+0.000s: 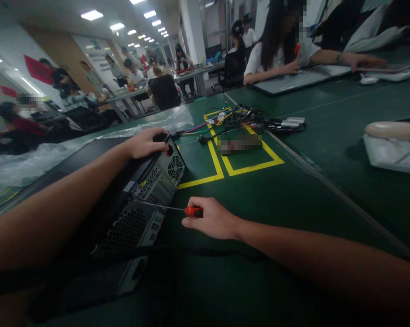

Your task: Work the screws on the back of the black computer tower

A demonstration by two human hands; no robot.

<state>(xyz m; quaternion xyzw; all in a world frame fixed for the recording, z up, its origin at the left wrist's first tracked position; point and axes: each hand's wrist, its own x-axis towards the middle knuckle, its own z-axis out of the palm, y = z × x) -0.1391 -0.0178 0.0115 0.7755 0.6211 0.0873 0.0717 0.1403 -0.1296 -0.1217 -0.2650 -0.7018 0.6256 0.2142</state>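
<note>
A black desktop computer case (pixel 157 188) lies on the green table, its metal rear panel with fan grille, vents and ports facing right. My left hand (pixel 148 143) grips its upper far corner, fingers over the edge and thumb near the rear panel. In my right hand (pixel 218 218) is a screwdriver (pixel 193 212) with an orange and black handle, held closed between thumb and fingers. Its long thin shaft points left to the middle of the rear panel. Whether the tip sits in a screw is too small to tell.
Beyond the case lie a tangle of cables (pixel 242 116) and yellow tape outlines (pixel 256 169). Clear plastic wrap (pixel 157 120) runs along the far edge. A white container (pixel 392 147) stands right. Across the table, a person works at a flat panel (pixel 293 81). A dark strap crosses the foreground.
</note>
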